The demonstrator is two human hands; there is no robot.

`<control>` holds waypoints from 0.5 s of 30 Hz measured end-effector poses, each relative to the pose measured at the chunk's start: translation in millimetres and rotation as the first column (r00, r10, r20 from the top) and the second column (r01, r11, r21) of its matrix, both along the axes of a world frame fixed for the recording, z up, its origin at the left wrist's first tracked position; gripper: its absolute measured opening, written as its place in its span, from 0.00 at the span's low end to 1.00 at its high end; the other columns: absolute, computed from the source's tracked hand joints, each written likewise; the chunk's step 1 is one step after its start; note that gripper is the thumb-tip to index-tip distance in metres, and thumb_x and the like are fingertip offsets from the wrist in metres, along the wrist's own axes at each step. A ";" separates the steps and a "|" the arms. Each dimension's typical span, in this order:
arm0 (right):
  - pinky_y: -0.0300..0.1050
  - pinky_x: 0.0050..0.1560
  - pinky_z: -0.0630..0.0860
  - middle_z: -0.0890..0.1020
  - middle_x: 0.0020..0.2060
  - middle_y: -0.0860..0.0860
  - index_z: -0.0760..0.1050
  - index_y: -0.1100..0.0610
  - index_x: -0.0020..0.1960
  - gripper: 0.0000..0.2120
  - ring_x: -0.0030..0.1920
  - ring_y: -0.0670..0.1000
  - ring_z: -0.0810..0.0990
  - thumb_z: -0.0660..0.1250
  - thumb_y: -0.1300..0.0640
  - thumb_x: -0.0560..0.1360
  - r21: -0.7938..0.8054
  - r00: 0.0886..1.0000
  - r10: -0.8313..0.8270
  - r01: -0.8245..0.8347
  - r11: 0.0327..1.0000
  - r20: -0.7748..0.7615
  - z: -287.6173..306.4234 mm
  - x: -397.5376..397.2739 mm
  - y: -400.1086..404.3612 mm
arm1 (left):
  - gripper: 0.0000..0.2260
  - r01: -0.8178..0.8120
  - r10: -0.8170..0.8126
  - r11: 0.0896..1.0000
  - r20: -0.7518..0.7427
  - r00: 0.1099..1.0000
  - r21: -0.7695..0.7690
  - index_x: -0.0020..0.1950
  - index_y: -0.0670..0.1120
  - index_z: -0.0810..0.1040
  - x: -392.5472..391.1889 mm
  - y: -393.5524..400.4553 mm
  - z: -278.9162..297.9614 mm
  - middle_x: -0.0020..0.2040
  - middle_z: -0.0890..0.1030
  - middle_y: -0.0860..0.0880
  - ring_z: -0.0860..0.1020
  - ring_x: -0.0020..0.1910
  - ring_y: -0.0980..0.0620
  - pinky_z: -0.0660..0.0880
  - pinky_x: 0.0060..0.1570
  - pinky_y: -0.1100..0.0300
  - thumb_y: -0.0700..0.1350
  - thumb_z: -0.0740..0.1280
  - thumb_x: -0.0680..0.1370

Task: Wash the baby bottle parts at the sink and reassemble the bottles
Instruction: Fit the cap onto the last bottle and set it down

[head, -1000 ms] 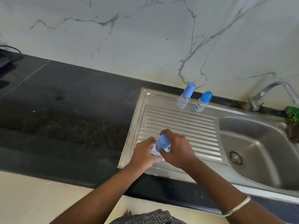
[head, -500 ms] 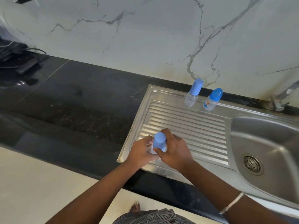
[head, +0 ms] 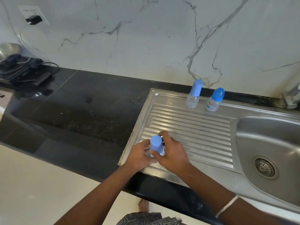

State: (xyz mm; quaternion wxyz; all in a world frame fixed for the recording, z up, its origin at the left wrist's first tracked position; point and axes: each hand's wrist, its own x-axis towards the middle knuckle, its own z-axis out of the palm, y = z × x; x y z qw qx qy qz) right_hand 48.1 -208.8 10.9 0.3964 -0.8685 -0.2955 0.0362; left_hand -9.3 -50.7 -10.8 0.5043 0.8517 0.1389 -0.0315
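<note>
Both hands meet over the near-left corner of the steel drainboard (head: 191,132), closed together around one small baby bottle (head: 156,146). Left hand (head: 139,155) curls round the clear body low down; most of the body is hidden behind its fingers. Right hand (head: 172,153) wraps the blue cap from the right side, thumb in front, fingers over the back. Cap top faces up toward the camera. Cannot tell whether the bottle base touches the ribs of the drainboard.

Two more bottles stand upright on the flat back ledge of the sink unit, well apart from the hands: a tall-capped bottle (head: 194,94) with a pale blue cylinder cap on the left, a round-capped bottle (head: 215,99) with a darker blue dome and a printed label just beside it on the right. Nothing lies between them and the hands but bare ribbed steel.

Sink bowl (head: 266,138) to the right, drain strainer (head: 264,168) in its floor. Tap base (head: 290,98) at the far right edge, partly cut off. Black stone table (head: 81,114) runs left; dark stove (head: 24,70) with cables at its far-left end. Marble-look wall behind, wall socket (head: 33,17) upper left. Metal bangle (head: 227,206) on the right wrist.

Count: three bottles, three blue caps, two hands.
</note>
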 end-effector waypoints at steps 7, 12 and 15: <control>0.50 0.59 0.77 0.76 0.65 0.45 0.65 0.50 0.74 0.34 0.64 0.47 0.75 0.63 0.54 0.67 -0.034 0.973 0.151 -0.160 0.987 -0.176 -14.8 8.1 -29.7 | 0.30 -0.033 0.033 0.999 -0.034 0.999 -0.016 0.62 0.53 0.80 5.8 2.5 -2.8 0.55 0.83 0.59 0.80 0.55 0.62 0.77 0.59 0.60 0.49 0.83 0.61; 0.39 0.58 0.75 0.76 0.64 0.40 0.63 0.46 0.76 0.36 0.61 0.41 0.76 0.69 0.53 0.70 0.006 0.968 0.135 -0.137 0.991 -0.212 -22.4 17.4 -18.6 | 0.27 -0.023 0.018 0.994 -0.049 0.999 -0.109 0.59 0.53 0.81 24.6 5.2 3.6 0.52 0.85 0.58 0.81 0.52 0.62 0.79 0.57 0.57 0.51 0.83 0.62; 0.33 0.51 0.73 0.79 0.54 0.35 0.69 0.44 0.69 0.30 0.53 0.36 0.78 0.73 0.47 0.69 0.019 0.975 0.048 -0.045 0.999 -0.215 -22.5 29.6 -5.9 | 0.27 0.029 -0.033 0.989 -0.025 0.999 -0.143 0.57 0.54 0.82 40.2 10.8 8.8 0.50 0.85 0.59 0.82 0.51 0.62 0.79 0.56 0.56 0.55 0.82 0.60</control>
